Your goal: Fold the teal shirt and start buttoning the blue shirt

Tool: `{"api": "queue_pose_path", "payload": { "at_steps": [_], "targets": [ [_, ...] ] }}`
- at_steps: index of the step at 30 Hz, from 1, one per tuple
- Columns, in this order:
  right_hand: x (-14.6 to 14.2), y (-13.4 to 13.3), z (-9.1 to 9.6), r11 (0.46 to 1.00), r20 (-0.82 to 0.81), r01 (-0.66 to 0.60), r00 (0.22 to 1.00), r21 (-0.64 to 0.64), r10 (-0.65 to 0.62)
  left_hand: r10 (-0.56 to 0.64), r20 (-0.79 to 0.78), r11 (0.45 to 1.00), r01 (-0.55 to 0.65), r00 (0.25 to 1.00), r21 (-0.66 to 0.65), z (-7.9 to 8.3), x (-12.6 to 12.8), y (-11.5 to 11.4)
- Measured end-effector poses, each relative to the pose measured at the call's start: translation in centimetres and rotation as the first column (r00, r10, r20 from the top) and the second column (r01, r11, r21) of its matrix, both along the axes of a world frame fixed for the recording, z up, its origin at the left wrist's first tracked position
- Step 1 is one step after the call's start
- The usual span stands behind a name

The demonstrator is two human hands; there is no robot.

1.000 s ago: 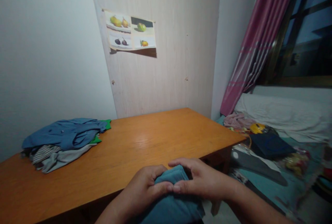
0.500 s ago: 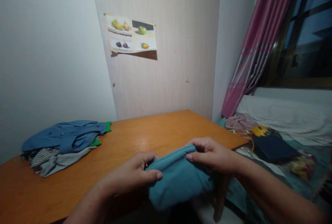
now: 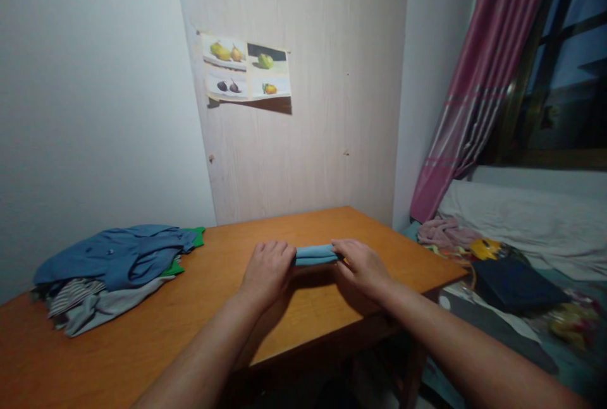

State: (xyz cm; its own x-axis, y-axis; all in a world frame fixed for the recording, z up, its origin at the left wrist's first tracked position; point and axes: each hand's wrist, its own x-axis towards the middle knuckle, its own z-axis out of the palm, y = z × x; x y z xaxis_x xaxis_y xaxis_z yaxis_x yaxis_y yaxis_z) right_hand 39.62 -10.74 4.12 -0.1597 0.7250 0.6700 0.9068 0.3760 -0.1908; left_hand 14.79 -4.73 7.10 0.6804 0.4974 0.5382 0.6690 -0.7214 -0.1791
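Note:
A folded light-blue cloth (image 3: 315, 255) is stretched level between my two hands, just over the wooden table (image 3: 237, 327). Its left end is wrapped by the fingers of my left hand (image 3: 271, 267). My right hand (image 3: 363, 267) grips the other end, thumb underneath. Only the strip between the hands shows; both ends are covered by fingers. What kind of garment it is, I cannot make out. A dark shadow falls on the tabletop below it.
A heap of clothes with a blue shirt (image 3: 128, 251) on top lies at the table's left. Right of the table, a bed holds a dark blue flat item (image 3: 519, 284), a pink cloth (image 3: 443, 233) and a white sheet (image 3: 526, 213). Fruit pictures (image 3: 246, 71) hang on the wall.
Both hands have carried the cloth forward and up from the table's near edge to above the tabletop. The cloth hung down as a broad panel before; now only a narrow strip shows.

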Motion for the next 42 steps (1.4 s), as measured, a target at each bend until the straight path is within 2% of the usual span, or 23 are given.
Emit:
{"api": "queue_pose_path", "payload": {
  "at_steps": [3,5,9,12,16,19,22,25,27,32,36,40,42],
  "targets": [
    [0.2,-0.5,-3.2,1.000,0.086,-0.005,0.996,-0.015,0.006,-0.034,-0.088,0.999,0.033,0.996,-0.014,-2.7,0.0,-0.9],
    [0.4,-1.4,-4.7,0.999,0.121,-0.006,0.993,-0.042,0.011,-0.074,-0.108,0.996,0.068,0.991,-0.055,-4.0,-0.5,-1.7],
    [1.1,-3.0,-5.7,0.996,0.113,-0.043,0.992,-0.084,0.052,-0.178,0.007,0.967,0.176,0.984,-0.181,-5.1,-2.2,-2.7],
    [1.6,-3.3,-5.2,0.993,0.070,-0.078,0.994,-0.090,0.084,-0.160,0.257,0.932,0.232,0.953,-0.279,-5.1,-3.2,-2.2],
    [1.3,-2.2,-3.2,0.997,-0.088,-0.065,0.994,-0.034,0.061,0.071,0.607,0.867,0.253,0.792,-0.430,-5.2,-3.6,0.2],
    [0.1,-0.5,-1.2,0.999,-0.152,-0.025,0.988,-0.021,0.021,0.246,0.706,0.827,0.236,0.665,-0.510,-5.6,-3.3,2.9],
    [-1.9,1.7,0.6,0.996,-0.127,-0.026,0.992,-0.080,0.015,0.361,0.707,0.722,0.297,0.608,-0.624,-6.4,-2.7,5.4],
    [-3.9,4.1,1.5,0.981,-0.042,-0.051,0.998,-0.189,0.044,0.389,0.673,0.658,0.321,0.630,-0.681,-7.3,-2.0,6.8],
    [-4.7,5.5,1.3,0.959,0.026,-0.043,0.998,-0.280,0.052,0.389,0.646,0.624,0.328,0.657,-0.709,-7.6,-1.5,7.4],
    [-5.0,6.8,-1.8,0.867,0.166,0.089,0.986,-0.490,-0.007,0.382,0.573,0.528,0.337,0.725,-0.779,-7.7,-1.2,8.9],
    [-4.7,6.3,-3.5,0.845,0.212,0.140,0.977,-0.517,-0.032,0.357,0.501,0.412,0.348,0.788,-0.842,-7.4,-1.5,10.2],
    [-4.6,6.1,-3.6,0.831,0.228,0.151,0.973,-0.535,-0.030,0.307,0.462,0.271,0.389,0.832,-0.880,-7.1,-1.8,10.8],
    [-4.5,6.0,-3.6,0.831,0.232,0.154,0.972,-0.534,-0.031,0.277,0.472,0.220,0.423,0.837,-0.879,-7.2,-2.0,10.9]
  ]
}}
